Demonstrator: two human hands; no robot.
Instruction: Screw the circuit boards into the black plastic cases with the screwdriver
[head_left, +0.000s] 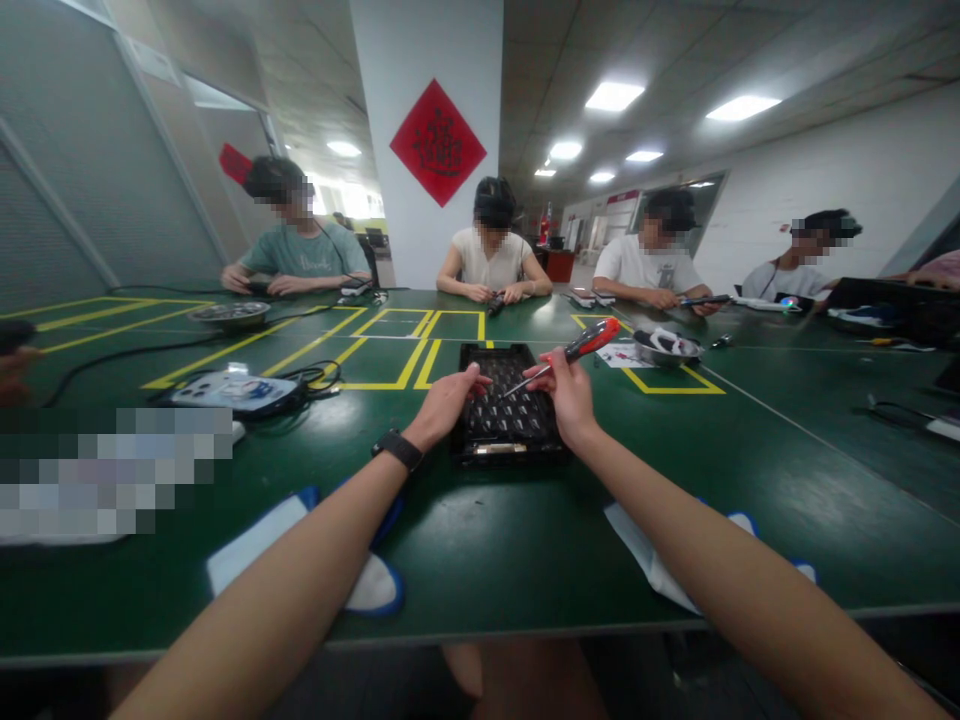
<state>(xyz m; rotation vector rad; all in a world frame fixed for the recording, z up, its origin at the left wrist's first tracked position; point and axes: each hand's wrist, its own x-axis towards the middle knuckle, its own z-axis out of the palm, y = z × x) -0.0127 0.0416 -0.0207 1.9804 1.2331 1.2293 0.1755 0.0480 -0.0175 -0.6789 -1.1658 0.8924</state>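
A black plastic case (495, 352) lies on the green table in front of me, with rows of small silvery pieces, like screwdriver bits, inside. My right hand (568, 395) is closed around a screwdriver (589, 342) with a red and black handle. The tool is tilted, its handle up to the right and its thin shaft pointing down-left over the rows. At the case's left side is my left hand (448, 402), thumb raised and fingers apart, reaching over the edge. Whether those fingers touch a piece is too small to tell.
White-and-blue gloves (259, 540) lie under my left forearm, another glove (652, 560) under my right. A phone-like device (240, 390) with cables is at left. A metal bowl (666, 347) stands at right. Yellow tape (375, 386) marks the table. Several people sit opposite.
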